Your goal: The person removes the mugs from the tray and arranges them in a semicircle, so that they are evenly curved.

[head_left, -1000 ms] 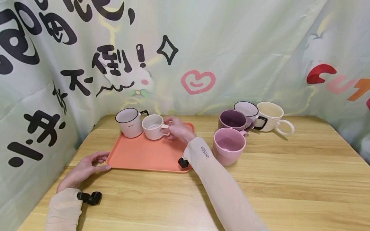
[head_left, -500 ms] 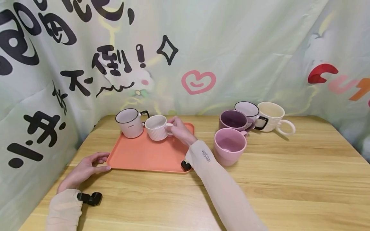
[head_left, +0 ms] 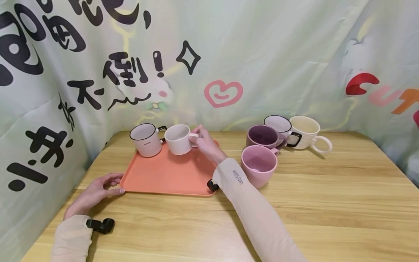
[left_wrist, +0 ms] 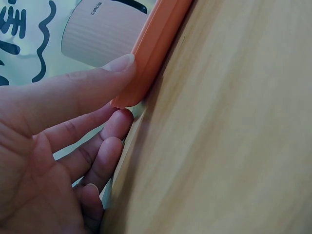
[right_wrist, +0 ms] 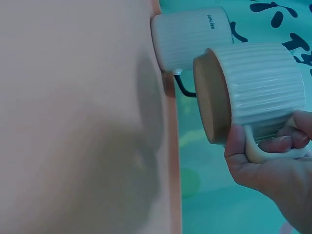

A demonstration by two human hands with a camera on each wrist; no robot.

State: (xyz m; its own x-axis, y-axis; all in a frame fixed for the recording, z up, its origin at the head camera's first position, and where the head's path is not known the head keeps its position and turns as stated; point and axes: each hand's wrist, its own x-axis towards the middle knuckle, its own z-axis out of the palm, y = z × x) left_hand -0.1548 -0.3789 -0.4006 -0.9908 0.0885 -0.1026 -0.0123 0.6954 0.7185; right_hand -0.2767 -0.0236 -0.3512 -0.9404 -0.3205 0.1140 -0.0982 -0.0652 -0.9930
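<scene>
My right hand (head_left: pixel 209 145) grips the handle of a white ribbed mug (head_left: pixel 177 140), its fingers through the loop in the right wrist view. This mug (right_wrist: pixel 263 87) is off the tray, its unglazed tan base showing. A white enamel-style mug (head_left: pixel 145 142) with a black rim and black handle stands at the back left of the orange tray (head_left: pixel 167 178). At the tray's front left corner my left hand (head_left: pixel 98 193) pinches the edge. In the left wrist view the thumb (left_wrist: pixel 119 63) lies on the rim, with fingertips (left_wrist: pixel 119 122) at the corner's underside.
Right of the tray stand a pink mug (head_left: pixel 258 167), a purple mug (head_left: pixel 262 135), a black-rimmed white mug (head_left: pixel 278 123) and a cream mug (head_left: pixel 305 133) with a ring handle, closely grouped. A printed curtain (head_left: pixel 278 54) hangs behind the wooden table (head_left: pixel 327 203).
The right hand has lifted the ribbed mug up off the tray and slightly right, tilting it on the way. The left hand has stayed at the tray's corner.
</scene>
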